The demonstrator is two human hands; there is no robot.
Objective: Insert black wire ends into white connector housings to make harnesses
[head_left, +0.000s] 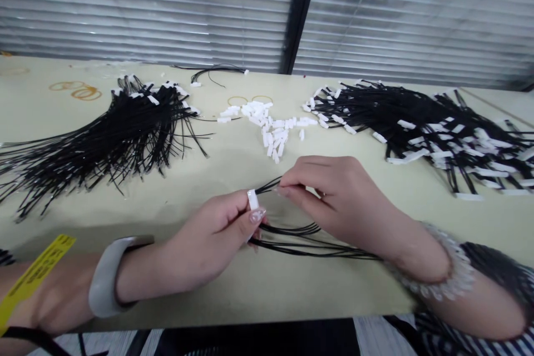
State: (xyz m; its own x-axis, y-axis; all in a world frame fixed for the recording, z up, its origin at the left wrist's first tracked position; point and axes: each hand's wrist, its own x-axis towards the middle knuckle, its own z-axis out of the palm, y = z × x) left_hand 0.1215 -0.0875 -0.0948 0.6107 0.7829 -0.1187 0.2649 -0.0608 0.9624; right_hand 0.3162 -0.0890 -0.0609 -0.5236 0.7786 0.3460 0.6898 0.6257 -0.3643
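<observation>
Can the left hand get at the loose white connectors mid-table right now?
Probably yes, once free: the left hand is gripping a white connector, but only bare tabletop seems to separate it from the loose white connectors.

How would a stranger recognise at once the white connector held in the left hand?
Over the pale table, find the left hand. The white connector is at its thumb tip; unlike the white pieces lying beyond, it is held.

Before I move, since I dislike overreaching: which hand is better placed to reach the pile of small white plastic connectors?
Likely the right hand: its fingertips, at thin black wires, are nearer the pile; the left hand grips a white rectangular connector farther back.
</observation>
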